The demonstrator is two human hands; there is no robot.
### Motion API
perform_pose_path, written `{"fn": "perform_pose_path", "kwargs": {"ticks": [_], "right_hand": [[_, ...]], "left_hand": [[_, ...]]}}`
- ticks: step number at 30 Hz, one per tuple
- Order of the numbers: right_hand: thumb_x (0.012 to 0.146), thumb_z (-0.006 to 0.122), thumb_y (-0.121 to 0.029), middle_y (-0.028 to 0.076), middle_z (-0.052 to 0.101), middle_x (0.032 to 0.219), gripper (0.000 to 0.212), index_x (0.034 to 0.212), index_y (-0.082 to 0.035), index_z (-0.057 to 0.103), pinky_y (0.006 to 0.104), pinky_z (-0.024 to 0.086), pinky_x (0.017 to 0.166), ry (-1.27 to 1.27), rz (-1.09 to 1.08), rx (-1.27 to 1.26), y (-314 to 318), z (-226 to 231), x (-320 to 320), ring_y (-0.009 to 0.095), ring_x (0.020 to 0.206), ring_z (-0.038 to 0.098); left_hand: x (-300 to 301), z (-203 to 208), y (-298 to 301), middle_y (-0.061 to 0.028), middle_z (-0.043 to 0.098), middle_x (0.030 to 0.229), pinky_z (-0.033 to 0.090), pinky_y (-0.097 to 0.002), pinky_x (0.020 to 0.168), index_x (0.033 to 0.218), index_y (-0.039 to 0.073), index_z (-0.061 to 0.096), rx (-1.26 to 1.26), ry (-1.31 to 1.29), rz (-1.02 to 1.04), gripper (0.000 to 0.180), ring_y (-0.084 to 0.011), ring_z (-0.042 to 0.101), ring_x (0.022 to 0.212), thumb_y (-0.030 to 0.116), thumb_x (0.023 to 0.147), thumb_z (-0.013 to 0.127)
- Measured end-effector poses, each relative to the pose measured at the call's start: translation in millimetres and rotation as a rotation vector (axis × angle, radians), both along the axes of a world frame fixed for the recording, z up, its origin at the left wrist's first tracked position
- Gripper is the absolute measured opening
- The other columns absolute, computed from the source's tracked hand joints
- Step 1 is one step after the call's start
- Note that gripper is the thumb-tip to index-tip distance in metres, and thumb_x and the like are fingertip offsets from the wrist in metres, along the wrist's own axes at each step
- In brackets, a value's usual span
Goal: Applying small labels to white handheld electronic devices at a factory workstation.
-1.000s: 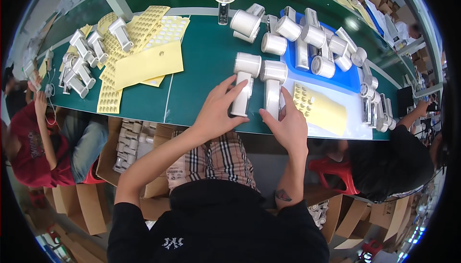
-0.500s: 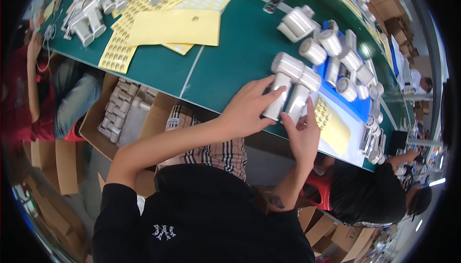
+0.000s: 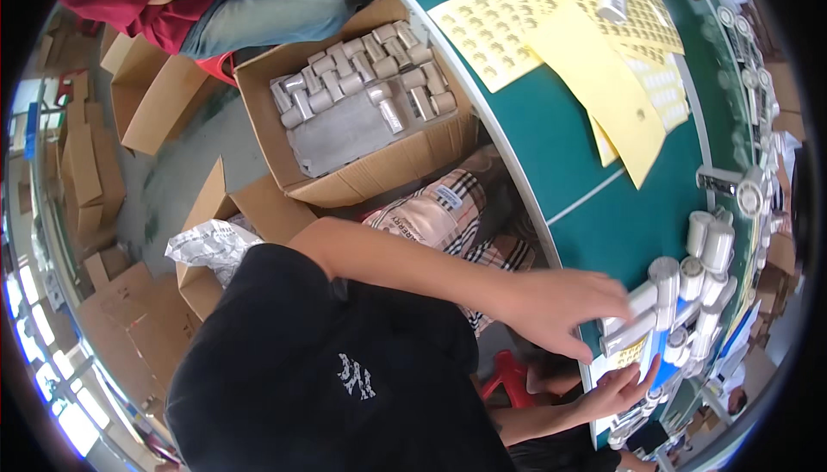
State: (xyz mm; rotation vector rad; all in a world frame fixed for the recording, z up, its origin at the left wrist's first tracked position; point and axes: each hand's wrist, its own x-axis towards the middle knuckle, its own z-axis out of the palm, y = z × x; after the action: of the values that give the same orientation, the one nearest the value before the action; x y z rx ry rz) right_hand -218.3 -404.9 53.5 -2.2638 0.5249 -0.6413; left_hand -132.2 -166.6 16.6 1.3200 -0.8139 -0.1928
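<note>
Two white hammer-shaped devices (image 3: 664, 281), each with a round cylinder head and a straight handle, lie side by side at the table's near right edge. My left hand (image 3: 556, 307) is beside their handles, its fingers and thumb apart and its fingertips smeared by motion; no grip on them shows. Below the handles is my right hand (image 3: 613, 393), palm partly up, with fingers apart and nothing seen in it. Under it and the handles lies a yellow sticker sheet (image 3: 631, 354), partly hidden.
More white devices (image 3: 713, 246) crowd a blue tray (image 3: 665, 374) at right. Yellow sticker sheets (image 3: 594, 76) cover the green table's (image 3: 551, 166) far part. An open cardboard box (image 3: 388, 164) of white devices stands left of the table. Another person's jeans (image 3: 276, 17) are beyond it.
The view has turned left, bringing the whole box in. My hands have come away from the two devices' handles, and the fingers are wider apart.
</note>
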Motion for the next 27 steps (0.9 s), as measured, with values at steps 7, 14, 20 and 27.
{"fn": "perform_pose_path", "kwargs": {"ticks": [7,14,20,27], "right_hand": [[0.086,0.066,-0.033,0.001,0.046,0.06,0.056,0.121,0.008,0.05,0.02,0.029,0.046,0.113,0.724,0.354,67.0,4.6,0.8,0.007,0.049,0.041],[0.079,0.072,-0.024,0.001,0.049,0.06,0.04,0.116,-0.011,0.063,0.0299,0.041,0.048,0.708,1.126,0.405,119.8,5.9,32.0,0.016,0.051,0.051],[0.087,0.064,-0.031,0.003,0.054,0.064,0.041,0.122,-0.013,0.057,0.0352,0.045,0.054,0.835,0.866,0.4,107.6,-21.7,19.9,0.023,0.057,0.056],[0.087,0.063,-0.029,0.004,0.058,0.066,0.037,0.119,-0.011,0.058,0.0347,0.047,0.054,0.804,1.02,0.392,119.7,-38.4,42.9,0.023,0.058,0.06]], "left_hand": [[45.5,-197.3,220.5,-0.0064,0.069,0.08,0.05,-0.026,0.066,0.093,0.002,0.068,0.303,0.786,1.177,0.02,-0.0095,0.062,0.074,0.02,0.088,0.064],[55.7,-553.6,308.3,-0.0195,0.066,0.086,0.053,-0.0395,0.058,0.091,-0.001,0.065,1.129,0.866,0.865,0.064,-0.0269,0.066,0.074,0.062,0.077,0.061],[-10.9,-544.8,231.5,-0.0146,0.066,0.086,0.05,-0.0356,0.055,0.099,0.003,0.062,0.794,0.78,0.464,0.054,-0.0238,0.065,0.072,0.054,0.081,0.061],[21.8,-470.3,280.4,-0.0089,0.065,0.086,0.046,-0.0311,0.052,0.108,0.007,0.058,0.621,1.098,0.642,0.045,-0.0201,0.064,0.07,0.045,0.084,0.06]]}}
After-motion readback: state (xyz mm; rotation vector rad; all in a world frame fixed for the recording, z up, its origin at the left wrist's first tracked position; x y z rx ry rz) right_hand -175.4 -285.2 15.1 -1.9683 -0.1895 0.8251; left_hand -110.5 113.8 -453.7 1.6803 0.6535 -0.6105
